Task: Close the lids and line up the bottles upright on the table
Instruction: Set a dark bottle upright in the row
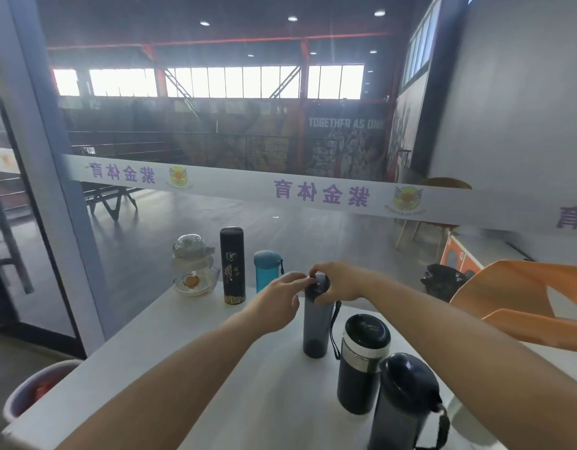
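Note:
A tall grey translucent bottle [317,329] stands upright mid-table with a dark lid [321,282] on top. My right hand [337,282] grips that lid from the right. My left hand [277,302] is beside the bottle's neck, its fingertips touching the lid's left side. Behind stand a clear glass jar [193,269], a tall black flask [232,264] and a blue bottle [267,271], all upright. In front stand a black-and-steel flask [361,362] and a dark bottle with a strap [407,404].
The white table [196,368] ends at a glass wall just behind the back bottles. A grey bin [37,388] sits on the floor at the left. Orange chairs [524,290] stand close on the right.

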Motion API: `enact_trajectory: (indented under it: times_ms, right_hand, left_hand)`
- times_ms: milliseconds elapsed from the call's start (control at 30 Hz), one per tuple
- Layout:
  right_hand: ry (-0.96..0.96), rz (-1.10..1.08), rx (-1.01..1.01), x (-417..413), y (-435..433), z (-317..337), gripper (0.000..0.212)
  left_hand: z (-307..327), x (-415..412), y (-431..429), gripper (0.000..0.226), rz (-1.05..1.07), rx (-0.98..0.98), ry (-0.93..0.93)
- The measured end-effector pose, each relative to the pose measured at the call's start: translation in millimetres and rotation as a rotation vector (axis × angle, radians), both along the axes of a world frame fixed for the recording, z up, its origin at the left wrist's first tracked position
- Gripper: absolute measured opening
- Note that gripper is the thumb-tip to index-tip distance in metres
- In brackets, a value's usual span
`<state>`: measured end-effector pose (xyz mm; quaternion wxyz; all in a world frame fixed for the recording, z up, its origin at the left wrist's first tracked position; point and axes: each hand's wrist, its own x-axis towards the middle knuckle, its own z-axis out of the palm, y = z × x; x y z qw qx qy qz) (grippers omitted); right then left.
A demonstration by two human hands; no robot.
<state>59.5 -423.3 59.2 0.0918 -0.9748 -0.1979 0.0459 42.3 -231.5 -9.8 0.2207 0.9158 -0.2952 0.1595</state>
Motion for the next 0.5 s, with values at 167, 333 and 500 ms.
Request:
enact_trajectory:
  times_ms: [167,333,500]
  right_hand:
    - [-0.014,-0.038,-0.010,40.9,2.0,1.7,0.064]
    - [-0.021,-0.051,0.009,76.9,5.2,-1.0,0.066]
    - [-0.028,-0.053,0.018,97.3,8.1,-3.3,0.066]
  left_hand:
    - [6.9,53.8,5.3,0.060,0.034,0.245,-0.023]
    - [12.6,88.4,8.8,0.060,0.070,0.312,-0.056]
    - [5.6,109.5,13.1,0.063,0.085,0.334,-0.058]
